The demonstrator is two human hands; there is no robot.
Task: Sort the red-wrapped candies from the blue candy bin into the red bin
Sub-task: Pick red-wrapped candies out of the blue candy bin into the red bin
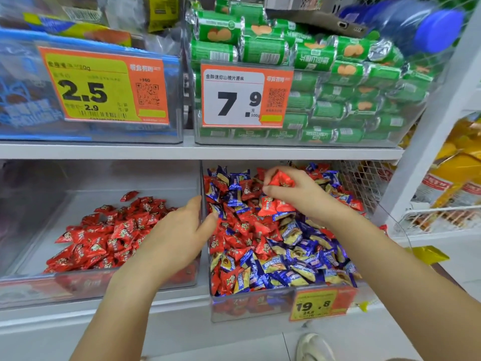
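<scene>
Over mixed bin (pixel 260 306), right hand (pixel 294 194) pinching red candies (pixel 282 179), left hand (pixel 179 230) relaxed, empty.

On the upper shelf (pixel 197 150) we see two clear bins side by side. The left upper bin (pixel 166 136) holds blue-printed packets and carries a yellow and orange price tag (pixel 102 86) reading 2.5. The right upper bin (pixel 385 142) is heaped with green-wrapped rolls (pixel 263 49), and its white and orange price tag (pixel 246 96) reads 7.9. A blue bottle (pixel 416 26) lies on its side, blurred, above the green rolls. To the right we find a white upright post (pixel 426 131), then yellow packets (pixel 453 173) on a neighbouring wire rack (pixel 440 217). Down on the floor we glimpse a pale shoe (pixel 313 346).
</scene>
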